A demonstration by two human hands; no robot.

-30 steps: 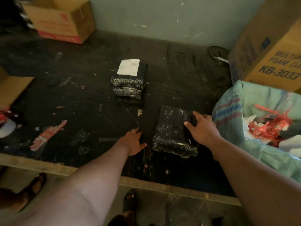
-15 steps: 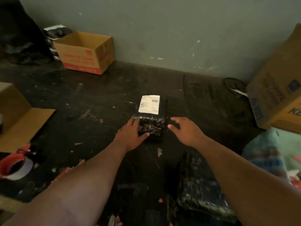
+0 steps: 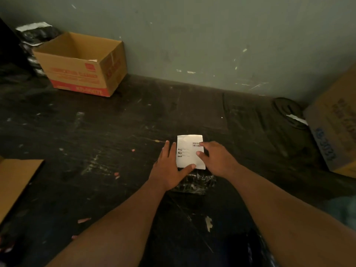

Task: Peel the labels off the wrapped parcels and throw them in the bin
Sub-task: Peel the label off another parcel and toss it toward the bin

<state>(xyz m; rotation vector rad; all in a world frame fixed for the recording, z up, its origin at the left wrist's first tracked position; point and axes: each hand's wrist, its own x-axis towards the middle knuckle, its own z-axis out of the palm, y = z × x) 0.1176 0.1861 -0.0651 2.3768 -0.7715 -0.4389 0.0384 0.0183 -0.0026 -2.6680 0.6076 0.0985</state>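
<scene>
Both hands lie flat and released on the black film-wrapped parcel (image 3: pixel 194 182) at bench (image 3: pixel 96 151) centre: left hand (image 3: pixel 170 170) at 9 o'clock of its white paper label (image 3: pixel 189 153), right hand (image 3: pixel 216 159) at 3. Picking hastily risks tearing the label, leaving scraps.

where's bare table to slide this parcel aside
Widest bare stretch: left of the parcel, between the open box and the cardboard flap. Another behind it, toward the wall. The right is tighter: a dark roll and big carton.
</scene>
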